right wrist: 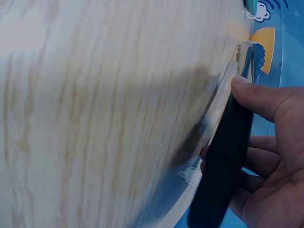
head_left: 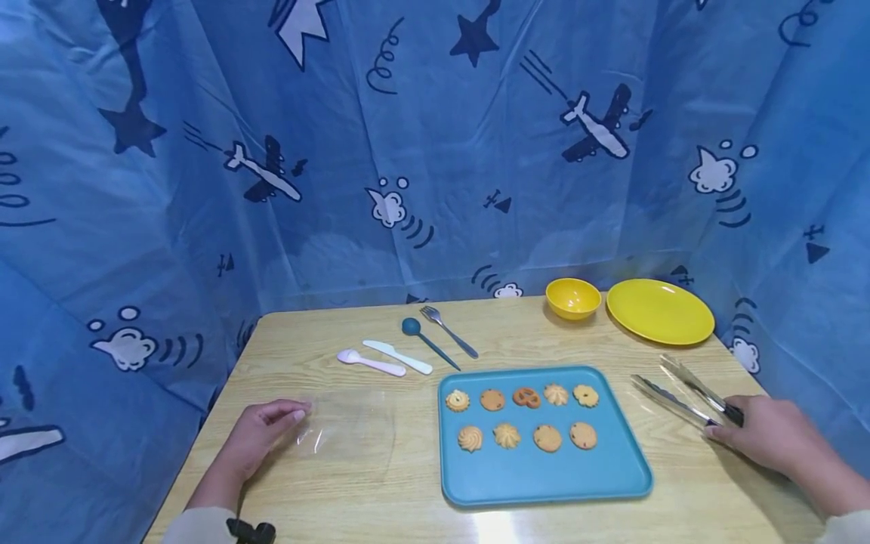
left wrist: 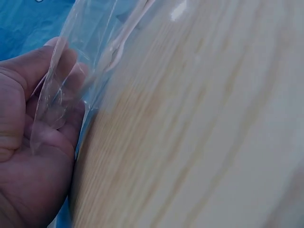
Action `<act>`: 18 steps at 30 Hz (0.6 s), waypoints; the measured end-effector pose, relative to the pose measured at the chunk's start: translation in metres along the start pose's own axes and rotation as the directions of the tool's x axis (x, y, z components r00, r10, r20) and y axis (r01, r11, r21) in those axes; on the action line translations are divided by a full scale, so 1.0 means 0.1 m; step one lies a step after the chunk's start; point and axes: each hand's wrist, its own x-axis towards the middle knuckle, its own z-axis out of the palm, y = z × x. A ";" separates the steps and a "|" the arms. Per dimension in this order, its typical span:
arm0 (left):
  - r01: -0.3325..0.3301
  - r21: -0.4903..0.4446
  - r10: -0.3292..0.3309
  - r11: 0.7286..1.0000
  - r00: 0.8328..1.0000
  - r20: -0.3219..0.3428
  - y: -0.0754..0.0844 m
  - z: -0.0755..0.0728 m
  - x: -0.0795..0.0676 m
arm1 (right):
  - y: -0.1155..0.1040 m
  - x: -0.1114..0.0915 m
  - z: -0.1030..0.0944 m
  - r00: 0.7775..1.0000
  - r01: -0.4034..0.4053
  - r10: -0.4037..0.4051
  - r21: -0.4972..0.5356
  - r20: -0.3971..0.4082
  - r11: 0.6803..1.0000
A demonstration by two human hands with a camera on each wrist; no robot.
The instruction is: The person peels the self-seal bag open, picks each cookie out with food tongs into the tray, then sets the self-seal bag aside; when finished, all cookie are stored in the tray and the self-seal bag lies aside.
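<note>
At the left of the table, my left hand (head_left: 261, 434) pinches the edge of a clear plastic bag (head_left: 350, 427) between thumb and fingers. The left wrist view shows the thin film (left wrist: 61, 95) across the fingers; the bag looks flat and see-through. On the right side, my right hand (head_left: 771, 434) grips metal tongs (head_left: 686, 397) by their black handles (right wrist: 223, 161). The tongs' tips are spread apart, with nothing between them, and point toward the back. Between the hands lies a blue tray (head_left: 544, 480) bearing two rows of cookies (head_left: 506, 435) and a pretzel (head_left: 526, 398).
Behind the tray lie a fork (head_left: 450, 332), a dark blue spoon (head_left: 431, 344), a pale knife (head_left: 397, 357) and a light purple spoon (head_left: 370, 363). A yellow bowl (head_left: 573, 299) and yellow plate (head_left: 659, 311) stand at the back right. A blue curtain (head_left: 435, 151) hangs behind the table.
</note>
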 end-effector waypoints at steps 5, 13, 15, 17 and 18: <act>-0.032 0.081 0.032 0.996 0.999 0.004 0.03 0.00 -0.04 | -0.03 -0.04 0.05 1.000 0.004 -0.005 0.012 0.013 1.000; -0.107 0.267 0.091 0.958 0.993 0.071 0.10 0.02 -0.10 | -0.02 -0.03 0.04 0.999 -0.025 0.024 0.029 0.043 0.999; -0.138 0.342 0.111 0.930 0.989 0.098 0.14 0.04 -0.12 | -0.01 -0.02 0.04 0.998 -0.035 0.033 0.028 0.054 0.999; -0.170 0.425 0.124 0.889 0.983 0.133 0.18 0.06 -0.13 | -0.01 -0.02 0.05 0.998 -0.033 0.031 0.025 0.055 0.999; -0.172 0.465 0.119 0.869 0.983 0.141 0.21 0.07 -0.14 | -0.01 -0.01 0.05 0.998 -0.032 0.031 0.023 0.053 0.999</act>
